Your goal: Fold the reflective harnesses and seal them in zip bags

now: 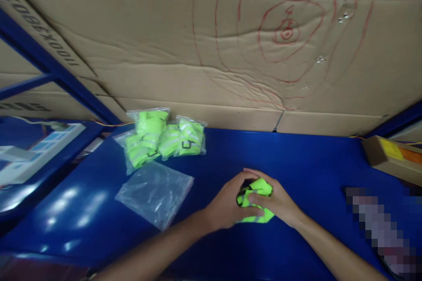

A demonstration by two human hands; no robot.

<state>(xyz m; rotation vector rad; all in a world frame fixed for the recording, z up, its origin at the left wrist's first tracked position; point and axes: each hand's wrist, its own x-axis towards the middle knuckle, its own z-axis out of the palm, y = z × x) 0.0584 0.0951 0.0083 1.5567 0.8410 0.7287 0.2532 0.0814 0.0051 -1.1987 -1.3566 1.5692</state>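
Between my two hands is a folded neon-yellow reflective vest (263, 187) with grey strips and some black edging, held just over the blue table. My left hand (227, 202) wraps its left side, thumb across the front. My right hand (277, 197) closes on the right side, with its thumb also on the front. The fingers behind the bundle are partly hidden. To the left lies a flat clear plastic bag (154, 195). Behind that bag, several bagged neon-yellow vests (151, 129) are piled against the cardboard, one showing a black mark (188, 145).
Cardboard sheets (148, 30) with red drawn rings stand along the back of the blue table (306, 158). A cardboard box (392, 158) sits at the right edge, near a pixelated object (379, 228). White power strips (42, 153) lie at far left beside a blue frame post (66, 70).
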